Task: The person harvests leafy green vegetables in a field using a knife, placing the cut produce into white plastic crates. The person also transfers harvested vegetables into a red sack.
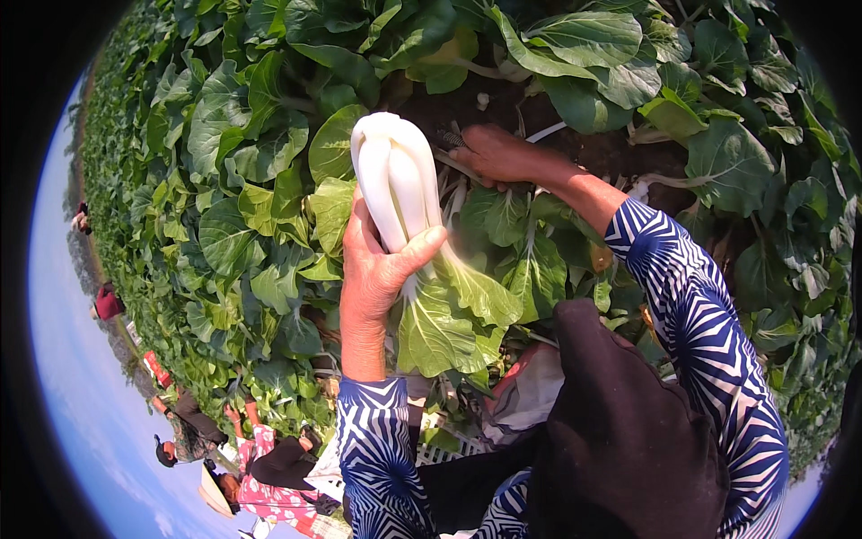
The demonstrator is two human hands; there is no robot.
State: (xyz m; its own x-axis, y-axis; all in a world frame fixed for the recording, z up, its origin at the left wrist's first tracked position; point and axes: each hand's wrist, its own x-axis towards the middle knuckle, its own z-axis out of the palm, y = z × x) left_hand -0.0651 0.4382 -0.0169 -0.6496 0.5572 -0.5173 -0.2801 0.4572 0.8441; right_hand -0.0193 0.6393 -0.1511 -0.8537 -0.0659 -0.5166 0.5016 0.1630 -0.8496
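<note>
A bok choy head (397, 182) with thick white stalks is gripped in my left hand (380, 269), its base pointing up the picture and its green leaves (444, 323) hanging below my thumb. To the right of it, my right hand (495, 155) is low among the plants near dark bare soil. Its fingers are curled around something slim, partly hidden; a small ridged, coil-like piece (452, 138) shows beside the fingertips, and I cannot tell what it is. Loose leaves and pale stalks (458, 199) lie just under that hand.
Dense leafy greens (222, 202) surround both hands. Near my legs are a whitish sack with red (532, 391) and a white plastic crate (448, 448). Co-workers are at lower left, one in a pink floral top (276, 495); another person (108, 303) is farther off.
</note>
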